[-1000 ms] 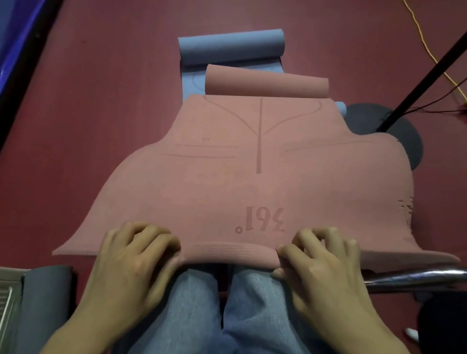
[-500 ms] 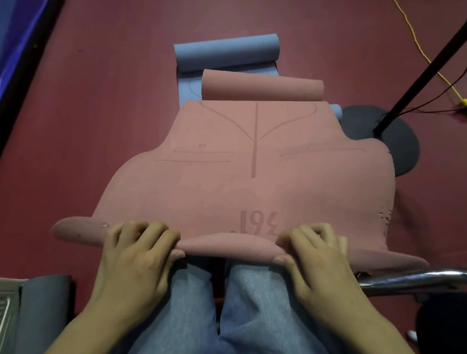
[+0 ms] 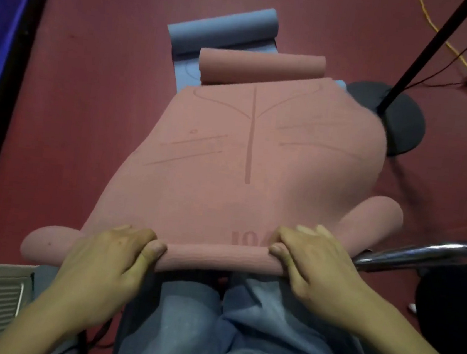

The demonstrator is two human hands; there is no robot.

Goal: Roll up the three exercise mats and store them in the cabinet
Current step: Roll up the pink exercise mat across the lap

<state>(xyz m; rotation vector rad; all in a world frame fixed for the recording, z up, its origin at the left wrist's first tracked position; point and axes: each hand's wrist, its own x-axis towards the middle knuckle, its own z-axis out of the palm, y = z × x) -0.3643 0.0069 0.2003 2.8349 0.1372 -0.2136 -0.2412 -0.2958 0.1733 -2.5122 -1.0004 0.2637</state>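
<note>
Both hands curl over the rolled near edge of the pink mat [image 3: 245, 160]: left hand [image 3: 106, 258], then right hand [image 3: 315, 264]. It stretches across the red floor [image 3: 91, 88], overlapping the blue mat [image 3: 222, 33].

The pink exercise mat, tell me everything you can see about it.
The pink exercise mat looks like matte foam with printed alignment lines and partly hidden digits. It lies on the red floor over a blue mat. Its far end is curled into a roll; the left hand and right hand grip its tightly rolled near edge.
</note>
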